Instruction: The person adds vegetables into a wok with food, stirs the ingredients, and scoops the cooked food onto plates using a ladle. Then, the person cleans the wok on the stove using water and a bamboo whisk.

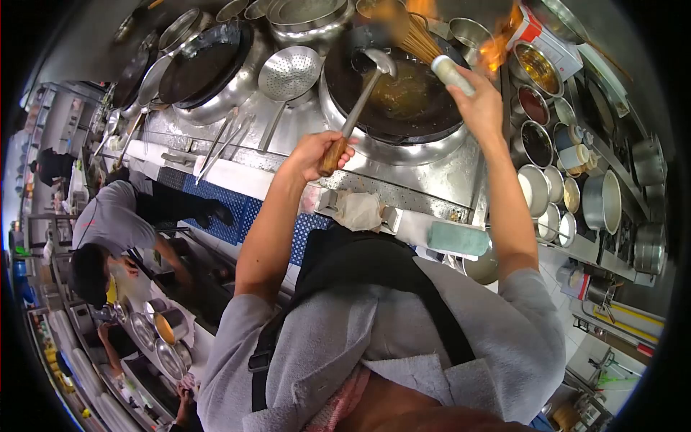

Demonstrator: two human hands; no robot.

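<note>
My left hand point(317, 154) is wrapped round the wooden handle of a metal ladle point(365, 97). The ladle's head lies over the wok point(432, 126), in which some yellowish liquid point(399, 93) shows. My right hand point(476, 101) grips the pale handle of a bamboo wok brush point(423, 42), its bristles angled over the wok's far side. Their tips are blurred, so I cannot tell whether they touch the wok. To the left of the wok, a perforated skimmer point(290, 73) rests with its handle toward me.
Flames point(495, 54) flare behind the wok and at its right. A second wok point(201, 68) sits on the left burner. Tongs point(219, 144) lie by the front edge. Sauce bowls point(531, 104) and a metal pot point(602, 201) stand at right. A co-worker point(115, 216) bends over a counter at left.
</note>
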